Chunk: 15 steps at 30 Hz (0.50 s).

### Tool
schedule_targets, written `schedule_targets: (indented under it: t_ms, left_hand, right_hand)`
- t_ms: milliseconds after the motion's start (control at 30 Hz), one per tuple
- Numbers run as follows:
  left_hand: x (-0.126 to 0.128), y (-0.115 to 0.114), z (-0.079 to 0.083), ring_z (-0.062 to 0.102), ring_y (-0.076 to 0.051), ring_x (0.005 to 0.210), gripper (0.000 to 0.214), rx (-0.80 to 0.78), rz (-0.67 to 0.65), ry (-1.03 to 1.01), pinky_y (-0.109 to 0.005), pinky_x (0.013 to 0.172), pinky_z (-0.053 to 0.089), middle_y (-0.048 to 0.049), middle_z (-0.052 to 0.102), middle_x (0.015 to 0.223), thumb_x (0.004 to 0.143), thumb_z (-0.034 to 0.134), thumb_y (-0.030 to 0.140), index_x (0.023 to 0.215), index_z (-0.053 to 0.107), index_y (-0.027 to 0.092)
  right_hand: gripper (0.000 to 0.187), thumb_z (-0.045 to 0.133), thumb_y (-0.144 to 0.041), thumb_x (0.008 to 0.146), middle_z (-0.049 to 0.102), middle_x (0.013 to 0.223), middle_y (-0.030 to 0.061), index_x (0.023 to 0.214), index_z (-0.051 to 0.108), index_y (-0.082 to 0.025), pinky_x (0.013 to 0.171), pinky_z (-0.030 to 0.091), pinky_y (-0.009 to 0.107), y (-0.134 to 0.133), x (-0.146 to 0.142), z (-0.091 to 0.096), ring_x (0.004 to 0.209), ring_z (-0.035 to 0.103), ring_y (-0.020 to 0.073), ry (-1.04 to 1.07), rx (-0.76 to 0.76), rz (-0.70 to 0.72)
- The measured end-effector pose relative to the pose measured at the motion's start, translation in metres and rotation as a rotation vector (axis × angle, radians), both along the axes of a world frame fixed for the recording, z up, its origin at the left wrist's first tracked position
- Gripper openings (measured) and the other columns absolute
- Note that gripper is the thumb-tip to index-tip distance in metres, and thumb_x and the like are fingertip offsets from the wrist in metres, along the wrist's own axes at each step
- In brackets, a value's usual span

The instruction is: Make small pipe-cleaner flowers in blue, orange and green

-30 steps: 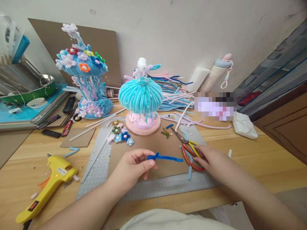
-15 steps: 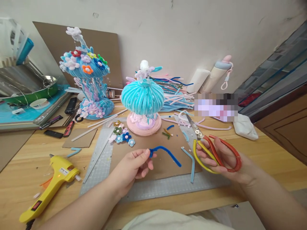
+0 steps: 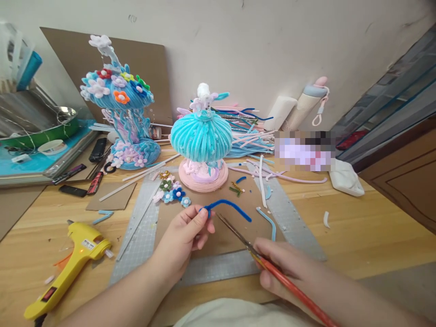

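Between thumb and fingers, my left hand (image 3: pixel 186 227) pinches the curled end of a dark blue pipe cleaner (image 3: pixel 235 209), whose free length arcs out to the right. My right hand (image 3: pixel 282 259) grips scissors (image 3: pixel 243 238) with red and yellow handles. Their blade tips lie just below the pipe cleaner, close to my left fingers, and appear apart from it. Behind my hands stands a turquoise domed pipe-cleaner piece (image 3: pixel 201 138) on a round pink base (image 3: pixel 203 179). Small fuzzy flowers (image 3: pixel 173 190) lie to its left on the brown cardboard (image 3: pixel 231 236).
A yellow glue gun (image 3: pixel 76 263) lies at left. A taller flowered blue piece (image 3: pixel 119 95) stands at back left. Loose pipe cleaners (image 3: pixel 250 143) are heaped behind. A light blue strip (image 3: pixel 267 222) and a white strip (image 3: pixel 263 181) lie near the grey cutting mat's right side (image 3: pixel 293 218).
My right hand has brought the scissors left and down, turning their blades toward the blue pipe cleaner. My left hand has shifted slightly left and up with the pipe cleaner.
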<state>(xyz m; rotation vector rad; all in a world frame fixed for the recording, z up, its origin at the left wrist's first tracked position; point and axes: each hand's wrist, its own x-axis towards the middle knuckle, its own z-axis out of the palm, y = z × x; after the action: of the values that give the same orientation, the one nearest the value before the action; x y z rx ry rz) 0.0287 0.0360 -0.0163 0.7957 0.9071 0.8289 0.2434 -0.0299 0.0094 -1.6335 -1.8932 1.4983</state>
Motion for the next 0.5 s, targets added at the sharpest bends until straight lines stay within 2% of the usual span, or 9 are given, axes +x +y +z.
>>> schedule_targets:
  t_ms: [100, 333, 500]
  left_hand:
    - [0.004, -0.004, 0.001, 0.037, -0.002, 0.038, 0.024, 0.018, 0.007, 0.017, -0.018, 0.041, 0.015, 0.0039, 0.056, 0.062, 0.08, 0.058, 0.039, 0.078, 0.047, 0.017]
    - [0.004, -0.008, 0.001, 0.035, -0.002, 0.038, 0.024, 0.079, 0.118, 0.023, -0.017, 0.039, 0.019, 0.0046, 0.054, 0.061, 0.08, 0.057, 0.039, 0.076, 0.047, 0.018]
    - [0.006, -0.01, -0.004, 0.029, -0.003, 0.039, 0.029, 0.065, 0.036, 0.016, -0.017, 0.037, 0.018, 0.0064, 0.044, 0.054, 0.08, 0.057, 0.041, 0.069, 0.045, 0.017]
  right_hand:
    - [0.034, 0.047, -0.053, 0.084, 0.051, 0.076, 0.0009, 0.076, 0.043, -0.02, 0.057, 0.034, 0.023, 0.002, -0.013, 0.001, 0.068, 0.046, 0.0147, -0.069, -0.006, 0.026]
    - [0.039, 0.041, -0.057, 0.086, 0.047, 0.07, -0.001, 0.073, 0.038, -0.02, 0.05, 0.03, 0.021, 0.001, -0.021, -0.008, 0.06, 0.041, 0.0112, 0.04, -0.06, 0.049]
    - [0.043, 0.034, -0.061, 0.087, 0.045, 0.067, -0.0014, 0.075, 0.04, -0.019, 0.049, 0.032, 0.02, -0.001, -0.024, -0.012, 0.057, 0.041, 0.0099, 0.135, -0.055, 0.025]
